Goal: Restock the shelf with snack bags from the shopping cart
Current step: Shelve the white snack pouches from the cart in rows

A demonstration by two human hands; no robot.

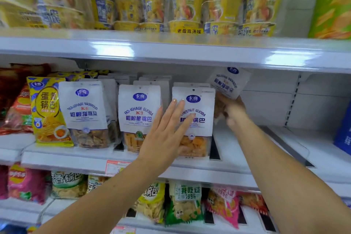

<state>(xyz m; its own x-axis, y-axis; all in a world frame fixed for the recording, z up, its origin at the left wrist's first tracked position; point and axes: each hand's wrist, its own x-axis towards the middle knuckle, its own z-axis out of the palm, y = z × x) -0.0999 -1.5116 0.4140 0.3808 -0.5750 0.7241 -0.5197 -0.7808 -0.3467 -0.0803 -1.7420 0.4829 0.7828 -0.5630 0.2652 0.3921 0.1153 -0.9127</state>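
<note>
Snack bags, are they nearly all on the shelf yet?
Partly. Rows of white bags already stand on the middle shelf. The right hand grips a tilted bag beside the chestnut bag, which the left hand steadies flat. The bare stretch to the right is unfilled; the cart is out of view.

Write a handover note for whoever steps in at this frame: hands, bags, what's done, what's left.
Left hand: open, flat fingers pressing on the front Chestnut Guoba bag.
Right hand: grips a white snack bag, tilted, raised just right of the chestnut row.
Middle shelf: bare to the right of that row. The cart is out of view.
Done: three white-bag rows stand upright.
Left: set the held bag down. Its label reads Roughage Maoerduo, like the K6 bag, so check the row.
</note>
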